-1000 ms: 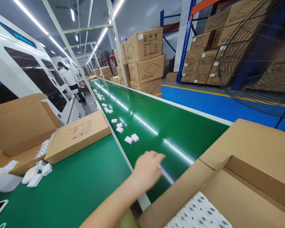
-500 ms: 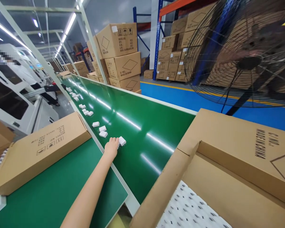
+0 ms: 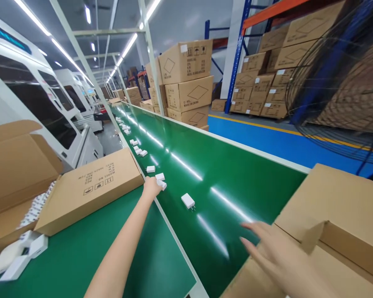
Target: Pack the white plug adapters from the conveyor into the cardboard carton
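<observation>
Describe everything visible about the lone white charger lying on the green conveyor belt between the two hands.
The small white plastic charger is a rounded rectangular block with short metal prongs sticking out of its near-right end. It lies flat on the glossy green conveyor belt, set at a slant to the belt's edge, apart from the other white chargers farther up the line. Nothing touches it: the left hand is at another charger up the belt, and the right hand hovers open nearer the camera. It looks clean and undamaged.

Right hand (image 3: 282,258) newly in view, over the belt (image 3: 224,174).
</observation>
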Demonstrator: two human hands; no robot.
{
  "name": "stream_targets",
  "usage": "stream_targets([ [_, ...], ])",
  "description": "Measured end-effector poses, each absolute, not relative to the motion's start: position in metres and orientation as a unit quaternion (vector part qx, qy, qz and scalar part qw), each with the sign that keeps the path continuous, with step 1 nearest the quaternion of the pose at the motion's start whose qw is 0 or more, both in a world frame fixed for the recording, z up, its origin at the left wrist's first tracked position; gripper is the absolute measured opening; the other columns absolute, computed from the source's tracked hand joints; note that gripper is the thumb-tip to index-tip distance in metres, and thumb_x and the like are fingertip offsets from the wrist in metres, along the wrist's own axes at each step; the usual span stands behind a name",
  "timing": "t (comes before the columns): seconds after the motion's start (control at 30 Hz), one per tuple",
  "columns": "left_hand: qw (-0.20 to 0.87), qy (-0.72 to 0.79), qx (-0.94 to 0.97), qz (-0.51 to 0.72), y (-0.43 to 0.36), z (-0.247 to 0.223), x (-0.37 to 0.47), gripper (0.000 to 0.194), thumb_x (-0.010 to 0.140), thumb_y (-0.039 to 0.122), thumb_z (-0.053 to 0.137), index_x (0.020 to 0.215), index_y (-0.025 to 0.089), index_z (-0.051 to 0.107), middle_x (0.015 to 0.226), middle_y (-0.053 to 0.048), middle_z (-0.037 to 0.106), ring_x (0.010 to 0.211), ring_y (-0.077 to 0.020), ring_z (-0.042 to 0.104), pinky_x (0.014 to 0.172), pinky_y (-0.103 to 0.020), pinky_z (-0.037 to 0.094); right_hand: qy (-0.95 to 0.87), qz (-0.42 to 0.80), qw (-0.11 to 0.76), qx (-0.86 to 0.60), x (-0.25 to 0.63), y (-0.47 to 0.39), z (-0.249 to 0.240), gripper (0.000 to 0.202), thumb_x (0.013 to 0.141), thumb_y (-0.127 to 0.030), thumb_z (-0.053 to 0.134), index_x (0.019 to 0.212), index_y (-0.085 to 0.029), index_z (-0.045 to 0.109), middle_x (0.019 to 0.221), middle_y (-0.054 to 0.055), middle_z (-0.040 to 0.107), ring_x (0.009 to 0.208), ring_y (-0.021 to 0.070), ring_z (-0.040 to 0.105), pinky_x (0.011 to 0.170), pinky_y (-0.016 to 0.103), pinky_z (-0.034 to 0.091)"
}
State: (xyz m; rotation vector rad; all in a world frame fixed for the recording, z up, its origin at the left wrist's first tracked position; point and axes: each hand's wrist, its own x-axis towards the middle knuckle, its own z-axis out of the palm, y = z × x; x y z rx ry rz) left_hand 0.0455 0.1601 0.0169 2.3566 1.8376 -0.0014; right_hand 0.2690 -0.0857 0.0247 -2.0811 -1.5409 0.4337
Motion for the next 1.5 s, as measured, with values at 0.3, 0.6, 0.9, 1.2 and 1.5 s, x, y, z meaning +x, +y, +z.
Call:
stream_targets([
  [0.3, 0.078, 0.503, 0.86, -0.016, 0.166, 0.003, 0.042, 0.046, 0.07, 0.001, 0.05, 0.11, 0.024, 0.05, 0.106, -0.006, 0.058, 0.097, -0.0207, 0.055, 0.078, -0.03, 0.044, -0.581, 0.167, 0.085, -0.792, 0.189, 0.052, -0.014, 0.025, 0.084, -0.028, 0.057, 0.105, -0.015, 0.054, 0.109, 0.007, 0.054, 0.093, 0.0207, 0.054, 0.078, 0.041, 0.047],
  [0.6, 0.062, 0.432, 0.899, -0.039, 0.165, -0.007, 0.054, 0.038, 0.072, -0.003, 0.043, 0.101, 0.021, 0.052, 0.115, -0.007, 0.055, 0.117, -0.0216, 0.042, 0.095, -0.037, 0.035, -0.541, 0.211, 0.075, -0.811, 0.201, 0.048, -0.033, 0.026, 0.085, -0.029, 0.056, 0.106, -0.016, 0.053, 0.11, 0.007, 0.053, 0.093, 0.021, 0.054, 0.076, 0.04, 0.049],
  [0.9, 0.054, 0.48, 0.873, -0.069, 0.144, -0.008, 0.072, 0.042, 0.068, 0.0, 0.05, 0.106, 0.018, 0.049, 0.113, -0.011, 0.054, 0.112, -0.0247, 0.046, 0.085, -0.036, 0.044, -0.622, 0.238, 0.175, -0.726, 0.25, 0.007, -0.014, 0.017, 0.085, -0.023, 0.055, 0.1, -0.015, 0.055, 0.1, 0.004, 0.056, 0.083, 0.0169, 0.056, 0.073, 0.036, 0.048],
  [1.2, 0.05, 0.492, 0.859, -0.128, 0.104, 0.001, 0.086, 0.047, 0.066, 0.004, 0.056, 0.111, 0.012, 0.047, 0.112, -0.017, 0.051, 0.094, -0.0249, 0.057, 0.077, -0.035, 0.046, -0.648, 0.269, 0.206, -0.682, 0.269, -0.021, -0.019, 0.024, 0.084, -0.02, 0.056, 0.107, -0.016, 0.053, 0.103, 0.005, 0.056, 0.089, 0.0188, 0.055, 0.078, 0.039, 0.047],
  [1.5, 0.081, 0.417, 0.884, -0.198, 0.05, 0.016, 0.148, 0.032, 0.062, 0.012, 0.065, 0.093, 0.017, 0.061, 0.099, -0.012, 0.062, 0.095, -0.0252, 0.058, 0.075, -0.032, 0.047, -0.676, 0.223, 0.167, -0.682, 0.241, -0.011, -0.024, 0.017, 0.086, -0.026, 0.054, 0.099, -0.016, 0.056, 0.1, 0.005, 0.057, 0.088, 0.0186, 0.055, 0.077, 0.039, 0.047],
])
